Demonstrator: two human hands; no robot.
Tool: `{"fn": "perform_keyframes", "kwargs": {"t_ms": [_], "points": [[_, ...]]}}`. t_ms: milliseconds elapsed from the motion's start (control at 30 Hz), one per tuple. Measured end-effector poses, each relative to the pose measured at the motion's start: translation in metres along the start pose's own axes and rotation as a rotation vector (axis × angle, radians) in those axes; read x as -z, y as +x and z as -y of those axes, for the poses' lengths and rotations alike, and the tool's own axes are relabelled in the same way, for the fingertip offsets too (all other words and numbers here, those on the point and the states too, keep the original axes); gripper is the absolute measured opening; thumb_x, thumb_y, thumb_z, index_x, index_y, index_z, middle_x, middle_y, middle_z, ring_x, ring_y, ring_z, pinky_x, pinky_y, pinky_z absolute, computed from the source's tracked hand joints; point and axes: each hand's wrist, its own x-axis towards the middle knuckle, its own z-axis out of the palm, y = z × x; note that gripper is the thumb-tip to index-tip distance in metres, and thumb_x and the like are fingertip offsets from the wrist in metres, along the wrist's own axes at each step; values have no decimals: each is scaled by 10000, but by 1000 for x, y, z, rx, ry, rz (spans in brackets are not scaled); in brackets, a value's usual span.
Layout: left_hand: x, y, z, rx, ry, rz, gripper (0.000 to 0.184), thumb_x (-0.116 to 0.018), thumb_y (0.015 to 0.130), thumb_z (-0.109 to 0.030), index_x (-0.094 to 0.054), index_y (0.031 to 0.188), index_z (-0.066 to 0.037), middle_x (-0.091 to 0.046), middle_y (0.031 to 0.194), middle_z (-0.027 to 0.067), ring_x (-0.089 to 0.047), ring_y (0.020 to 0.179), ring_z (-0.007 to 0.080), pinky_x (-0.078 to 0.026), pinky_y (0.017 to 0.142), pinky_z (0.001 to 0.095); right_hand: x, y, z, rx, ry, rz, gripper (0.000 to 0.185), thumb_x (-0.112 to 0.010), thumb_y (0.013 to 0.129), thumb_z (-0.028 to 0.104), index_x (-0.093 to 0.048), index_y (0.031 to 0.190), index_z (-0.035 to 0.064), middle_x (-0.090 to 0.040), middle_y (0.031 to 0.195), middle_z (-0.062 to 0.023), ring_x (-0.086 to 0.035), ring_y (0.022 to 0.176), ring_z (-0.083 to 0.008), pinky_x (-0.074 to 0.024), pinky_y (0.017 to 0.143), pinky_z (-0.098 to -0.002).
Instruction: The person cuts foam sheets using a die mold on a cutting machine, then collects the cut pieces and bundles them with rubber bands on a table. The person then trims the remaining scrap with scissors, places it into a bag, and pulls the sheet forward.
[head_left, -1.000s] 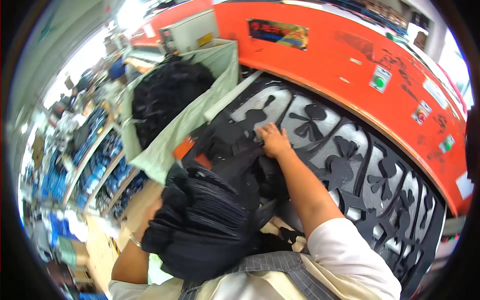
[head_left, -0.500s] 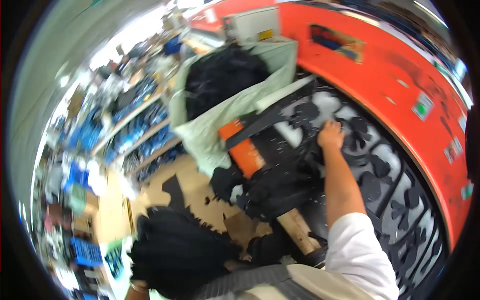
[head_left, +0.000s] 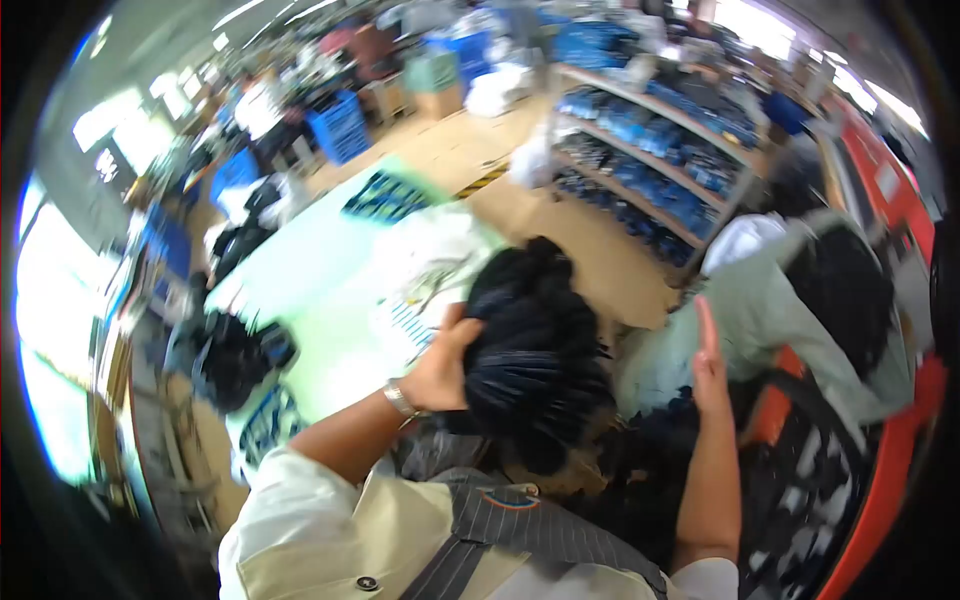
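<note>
My left hand [head_left: 440, 368] grips the near side of a thick stack of black cut pieces [head_left: 535, 355], its thumb toward the top. The stack hangs in front of my body, beside a pale green table [head_left: 330, 260]. My right hand [head_left: 708, 362] is raised to the right of the stack, apart from it, with the fingers stretched out and seen edge-on. Nothing shows in that hand. Beneath it lie dark scraps, blurred, next to a pale green sack [head_left: 760, 300] that holds black material [head_left: 845, 300].
A shelf rack [head_left: 650, 165] with blue bundles stands ahead. The red machine [head_left: 905, 440] runs along the right. On the left, a black bundle [head_left: 235, 355] lies by the table's edge. A blue crate [head_left: 340, 128] and a person [head_left: 260, 110] are farther back.
The view has swung left, from the machine bed to the pale green table. My right hand has left the black cut pieces on the bed and is raised. The stack stays in my left hand.
</note>
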Motion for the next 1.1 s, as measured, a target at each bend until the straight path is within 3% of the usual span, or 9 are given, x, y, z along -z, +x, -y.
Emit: {"fn": "perform_keyframes", "kwargs": {"t_ms": [133, 267, 433, 567, 667, 767, 867, 967, 1100], "points": [[-13, -61, 8, 180, -324, -15, 805, -829, 633, -358, -498, 1250, 39, -438, 1169, 198, -461, 1123, 351, -350, 1015, 407, -151, 23, -1, -369, 824, 295, 1048, -335, 849, 799, -206, 1524, 8, -220, 1588, -147, -179, 1475, -268, -116, 1193, -391], [11, -155, 35, 430, -376, -78, 765, -829, 668, -289, -483, 1283, 5, -468, 1201, 145, -485, 1137, 277, -369, 1011, 378, -235, -45, -2, -761, 1182, 604, 1117, -343, 792, 843, -188, 1531, 21, -224, 1585, -147, -192, 1469, -268, -144, 1188, -398], [55, -273, 60, 979, -998, -549, 758, -843, 646, -147, -502, 1305, 8, -551, 1237, 118, -544, 1145, 232, -446, 996, 371, -312, -95, 38, -939, 986, 1033, 1282, -336, 644, 929, -141, 1542, 36, -210, 1587, -137, -207, 1460, -267, -203, 1177, -412], [94, -327, 95, 1137, -1215, -648, 531, -760, 712, -75, -594, 1212, -14, -669, 1052, 85, -655, 913, 202, -526, 866, 352, -405, -94, 55, -803, 923, 1177, 1286, -320, 643, 929, -98, 1547, 41, -148, 1606, -125, -150, 1477, -261, -131, 1194, -401], [116, -351, 153, 1167, -1321, -624, 500, -749, 762, -131, -594, 1223, -15, -668, 1118, 109, -657, 973, 216, -533, 879, 358, -467, -69, 41, -737, 840, 1260, 1172, -301, 731, 869, -71, 1553, 66, -86, 1625, -88, -94, 1490, -240, -69, 1203, -385], [145, -361, 223, 1271, -1280, -540, 384, -756, 782, -220, -665, 1060, 30, -711, 982, 121, -697, 868, 222, -543, 876, 350, -532, -46, 32, -925, 894, 1249, 1043, -316, 822, 792, -149, 1543, 56, -232, 1592, -82, -218, 1459, -211, -186, 1183, -359], [157, -365, 287, 1210, -1150, -508, 497, -776, 765, -245, -622, 1159, 16, -676, 1097, 108, -644, 1008, 206, -489, 945, 341, -591, -30, 18, -1057, 649, 1268, 919, -309, 903, 725, -180, 1541, 75, -305, 1563, -68, -293, 1423, -214, -224, 1162, -353], [170, -365, 298, 1440, -743, -532, 975, -809, 739, -290, -240, 1503, -82, -530, 1335, 156, -495, 1229, 294, -340, 1088, 435, -615, -26, 3, -1172, 580, 1354, 876, -291, 933, 720, -169, 1552, 113, -356, 1535, -82, -311, 1408, -233, -236, 1141, -350], [166, -410, 276, 1416, -736, -623, 1180, -723, 743, -602, -38, 1557, -91, -155, 1552, 322, -117, 1477, 377, -123, 1171, 494, -599, -14, -3, -1021, 508, 1261, 992, -338, 844, 823, -196, 1552, 143, -386, 1503, -155, -329, 1398, -295, -290, 1104, -361]]}}
